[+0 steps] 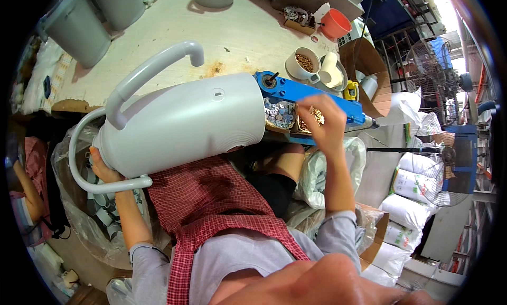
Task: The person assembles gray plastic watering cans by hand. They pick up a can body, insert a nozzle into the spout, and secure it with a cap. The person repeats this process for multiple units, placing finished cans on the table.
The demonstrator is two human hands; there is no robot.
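A large pale grey jug body (185,120), shaped like a vacuum flask, lies on its side across my lap, against the table edge. It has a curved side handle (145,75) and a looped carrying handle (79,170) at its narrow end. My left hand (104,166) grips that narrow end from below, inside the loop. My right hand (323,117) is over a small box of brass-coloured pieces (317,116), its fingers bent together; what they pinch is hidden. Beside it is a box of small grey metal pieces (279,114). A blue metal fixture (301,89) runs behind both boxes.
Grey cylindrical bodies (79,33) stand at the table's far left. A cup of brown pieces (302,62), a red-orange bowl (336,23) and a cardboard box (369,67) are at the right. A plastic bag of grey parts (100,215) is at lower left. A fan (446,154) stands beyond.
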